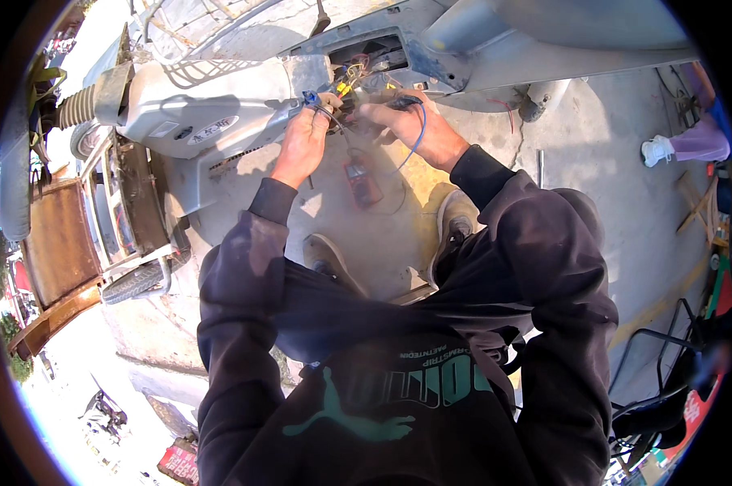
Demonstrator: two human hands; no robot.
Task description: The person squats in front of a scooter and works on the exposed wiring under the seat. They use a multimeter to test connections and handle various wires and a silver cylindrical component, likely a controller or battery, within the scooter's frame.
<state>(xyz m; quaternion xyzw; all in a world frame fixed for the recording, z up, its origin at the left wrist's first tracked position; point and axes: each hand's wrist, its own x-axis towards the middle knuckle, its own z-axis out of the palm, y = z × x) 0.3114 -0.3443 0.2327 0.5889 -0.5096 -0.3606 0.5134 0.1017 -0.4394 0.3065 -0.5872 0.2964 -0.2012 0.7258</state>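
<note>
Two hands working at one scooter (196, 113), left hand (305, 138) pinching a blue connector (310, 98), right hand (414, 125) gripping one blue wire (421, 134), one red meter (362, 181) lying below

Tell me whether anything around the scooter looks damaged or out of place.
The scooter's grey body has an open cavity with loose coloured wires spilling out. The left hand and right hand pinch those wires, and a red meter lies on the concrete below.
</note>
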